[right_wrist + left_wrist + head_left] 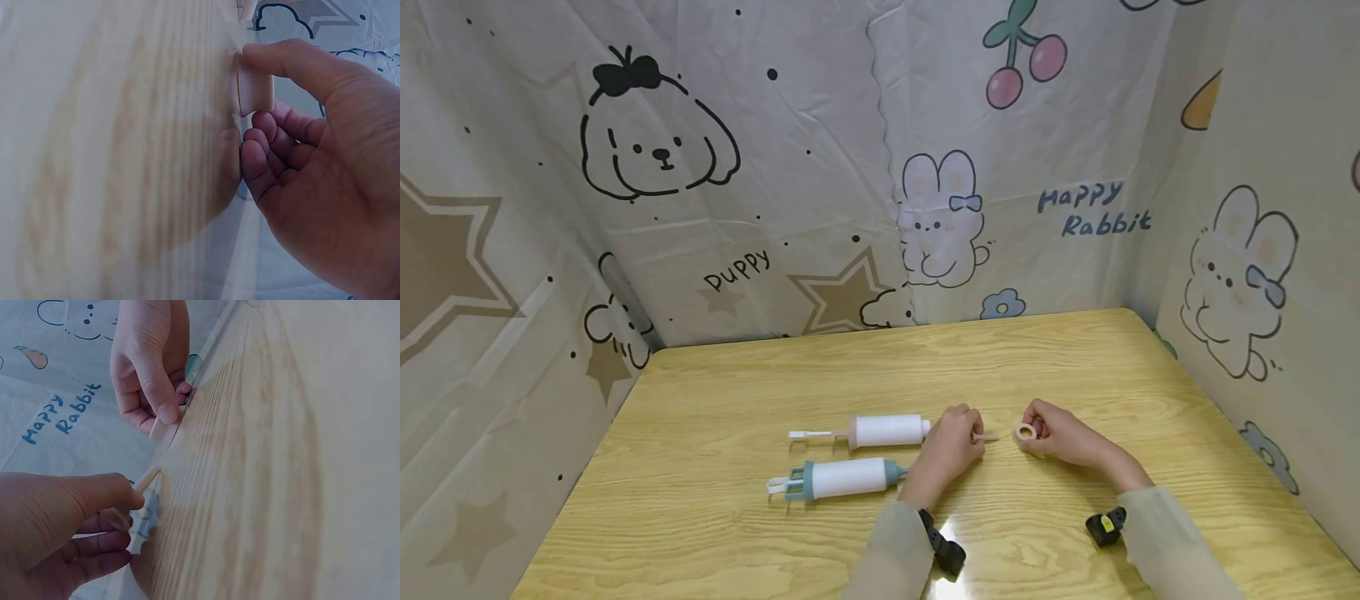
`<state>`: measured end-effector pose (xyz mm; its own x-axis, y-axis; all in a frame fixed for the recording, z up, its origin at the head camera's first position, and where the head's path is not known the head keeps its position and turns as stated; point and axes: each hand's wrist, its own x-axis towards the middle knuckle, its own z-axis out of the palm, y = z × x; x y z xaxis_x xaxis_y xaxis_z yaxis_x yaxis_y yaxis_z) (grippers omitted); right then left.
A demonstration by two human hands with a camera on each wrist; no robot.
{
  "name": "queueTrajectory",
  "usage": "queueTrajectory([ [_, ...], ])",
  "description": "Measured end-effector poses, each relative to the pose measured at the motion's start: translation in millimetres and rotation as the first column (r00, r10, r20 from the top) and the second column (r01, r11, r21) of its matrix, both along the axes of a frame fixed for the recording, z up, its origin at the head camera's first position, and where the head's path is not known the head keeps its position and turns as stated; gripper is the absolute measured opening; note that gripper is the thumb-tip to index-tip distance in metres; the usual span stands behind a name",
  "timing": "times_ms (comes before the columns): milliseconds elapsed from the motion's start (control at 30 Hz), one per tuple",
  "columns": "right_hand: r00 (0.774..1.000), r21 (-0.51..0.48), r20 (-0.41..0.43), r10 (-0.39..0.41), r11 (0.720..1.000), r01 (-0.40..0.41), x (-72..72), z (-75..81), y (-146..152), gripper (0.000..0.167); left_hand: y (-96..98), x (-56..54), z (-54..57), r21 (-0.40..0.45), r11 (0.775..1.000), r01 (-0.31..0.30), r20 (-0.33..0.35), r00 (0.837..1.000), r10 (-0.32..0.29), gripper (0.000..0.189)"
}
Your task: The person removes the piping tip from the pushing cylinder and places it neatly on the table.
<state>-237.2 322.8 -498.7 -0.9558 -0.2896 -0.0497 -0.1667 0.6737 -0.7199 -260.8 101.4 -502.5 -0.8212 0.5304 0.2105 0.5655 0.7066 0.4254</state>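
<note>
Thumb and fingers of my left hand (953,442) pinch a thin beige rod (988,437), its tip pointing right. Across a small gap, my right hand (1063,433) pinches a beige ring (1025,432) by its right side, close over the table. In the right wrist view the ring (257,87) shows edge-on between thumb and fingers. A white cylinder with a beige collar (889,430) and a flat white tip lies left of my left hand, which hides its right end. Nearer me lies a second white cylinder with blue-green ends (850,478), its right end reaching my left wrist.
All of it lies on a wood-grain table (715,417). Printed cloth (820,167) with cartoon animals hangs behind and along both sides. Each wrist wears a small black camera (1105,527).
</note>
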Motion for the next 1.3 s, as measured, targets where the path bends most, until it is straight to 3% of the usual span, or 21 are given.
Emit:
queueTrajectory([
  [367, 1.0, 0.0, -0.008, 0.006, 1.0, -0.006, 0.5, -0.2, -0.9, 0.028, 0.5, -0.6, -5.5, -0.06, 0.998, -0.021, -0.068, 0.998, 0.017, 0.011],
  [567, 1.0, -0.005, 0.005, -0.005, 1.0, 0.005, 1.2, 0.8, -2.6, 0.033, -1.5, 0.7, -4.8, -0.054, 0.998, -0.02, -0.058, 0.998, 0.017, 0.01],
  [700, 0.999, 0.011, 0.02, -0.029, 1.0, 0.029, 2.0, 1.5, -2.1, 0.037, -1.5, 3.6, 0.2, -0.022, 1.0, -0.005, -0.049, 0.999, 0.004, 0.025],
  [867, 0.998, 0.014, 0.03, -0.063, 0.998, 0.062, 3.2, 3.3, -1.9, 0.04, -3.6, 8.4, 7.3, 0.037, 0.999, 0.013, -0.092, 0.996, -0.009, 0.039],
  [1000, 0.992, 0.036, -0.058, -0.115, 0.992, 0.117, 4.3, 5.1, -3.0, 0.045, -12.6, 11.7, 11.7, 0.08, 0.996, 0.034, -0.151, 0.988, -0.022, 0.04],
  [1133, 0.968, 0.032, -0.183, -0.171, 0.983, 0.179, 4.7, 9.6, -6.1, 0.044, -24.8, 11.4, 18.3, 0.139, 0.987, 0.082, -0.214, 0.976, -0.051, 0.04],
  [1300, 0.958, -0.015, -0.246, -0.145, 0.989, 0.145, 4.8, 12.8, -19.0, 0.039, -46.0, 10.5, 25.4, 0.2, 0.972, 0.126, -0.2, 0.976, -0.086, 0.04],
])
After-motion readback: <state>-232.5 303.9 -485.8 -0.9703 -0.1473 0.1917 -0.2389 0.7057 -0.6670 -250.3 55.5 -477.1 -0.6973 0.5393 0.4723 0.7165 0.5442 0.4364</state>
